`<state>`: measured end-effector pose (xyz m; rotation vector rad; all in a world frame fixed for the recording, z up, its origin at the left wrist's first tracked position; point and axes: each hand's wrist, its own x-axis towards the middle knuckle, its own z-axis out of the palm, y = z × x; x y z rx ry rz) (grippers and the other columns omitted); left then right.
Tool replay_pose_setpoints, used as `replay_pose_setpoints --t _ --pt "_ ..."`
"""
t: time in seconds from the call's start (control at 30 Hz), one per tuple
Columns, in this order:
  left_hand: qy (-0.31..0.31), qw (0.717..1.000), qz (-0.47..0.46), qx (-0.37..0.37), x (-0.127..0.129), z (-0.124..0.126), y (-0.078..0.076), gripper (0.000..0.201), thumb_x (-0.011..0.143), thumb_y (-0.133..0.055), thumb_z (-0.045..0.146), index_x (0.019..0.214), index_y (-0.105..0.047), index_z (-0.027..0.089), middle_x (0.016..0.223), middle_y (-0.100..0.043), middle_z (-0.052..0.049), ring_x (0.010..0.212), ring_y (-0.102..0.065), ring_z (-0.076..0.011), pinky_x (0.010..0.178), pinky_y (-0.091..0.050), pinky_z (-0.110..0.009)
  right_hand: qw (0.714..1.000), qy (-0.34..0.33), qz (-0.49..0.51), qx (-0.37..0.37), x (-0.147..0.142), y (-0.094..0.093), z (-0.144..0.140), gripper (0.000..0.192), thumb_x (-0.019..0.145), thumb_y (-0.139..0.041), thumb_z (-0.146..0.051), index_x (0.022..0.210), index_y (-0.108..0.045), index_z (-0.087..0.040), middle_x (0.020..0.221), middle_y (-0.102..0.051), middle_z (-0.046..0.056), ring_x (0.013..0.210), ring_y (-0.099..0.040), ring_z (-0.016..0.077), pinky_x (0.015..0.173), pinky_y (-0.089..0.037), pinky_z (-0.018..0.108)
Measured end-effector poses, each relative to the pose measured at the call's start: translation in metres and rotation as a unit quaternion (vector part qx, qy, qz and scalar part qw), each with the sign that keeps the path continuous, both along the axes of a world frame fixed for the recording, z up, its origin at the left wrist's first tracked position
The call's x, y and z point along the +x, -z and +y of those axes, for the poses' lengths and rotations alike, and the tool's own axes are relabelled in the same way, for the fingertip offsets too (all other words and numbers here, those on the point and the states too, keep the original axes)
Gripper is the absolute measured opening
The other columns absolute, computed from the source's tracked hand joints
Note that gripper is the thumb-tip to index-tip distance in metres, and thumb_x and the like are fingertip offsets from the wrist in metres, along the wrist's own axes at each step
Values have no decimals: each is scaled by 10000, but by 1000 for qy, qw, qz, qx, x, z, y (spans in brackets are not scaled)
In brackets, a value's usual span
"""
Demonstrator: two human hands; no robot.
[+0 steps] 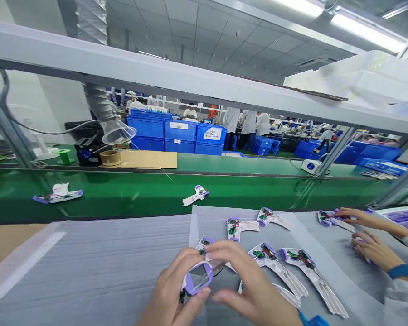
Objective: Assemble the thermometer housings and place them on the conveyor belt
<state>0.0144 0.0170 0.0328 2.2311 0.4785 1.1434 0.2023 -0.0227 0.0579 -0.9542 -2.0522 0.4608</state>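
The left hand point(177, 287) pinches the unit point(199, 278), screen facing the camera, over the table point(105, 271); the right hand point(258, 285), thumb and fingers spread apart, is just right. Hands hide the unit's far side, so its long axis and any right-hand contact cannot be told.

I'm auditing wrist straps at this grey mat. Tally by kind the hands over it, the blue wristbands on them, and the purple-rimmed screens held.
Camera wearer's hands: 2, left hand and right hand
Neighbour's hands: 2
Blue wristbands: 2
Purple-rimmed screen: 1
Total: 7
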Motion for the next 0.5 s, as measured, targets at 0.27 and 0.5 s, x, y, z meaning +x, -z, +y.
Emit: replay_pose_setpoints --t 0.27,0.5 --pt "-32 973 224 -53 53 96 12 543 862 -515 382 1347 -282 304 1312 -470 -58 1178 -488 -222 945 -444 -314 946 321 -47 -20 74 46 39 294 874 -532 -446 1023 -643 -218 902 -713 38 819 -653 188 744 -485 274" --pt "-281 888 358 -70 98 241 26 449 896 -498 277 1291 -418 79 1336 -438 -188 1263 -376 -348 990 -348 -546 747 658 25 -96 253 78 0 306 696 -523 -482 755 -644 -207 608 -683 102 572 -635 289 513 -445 351"
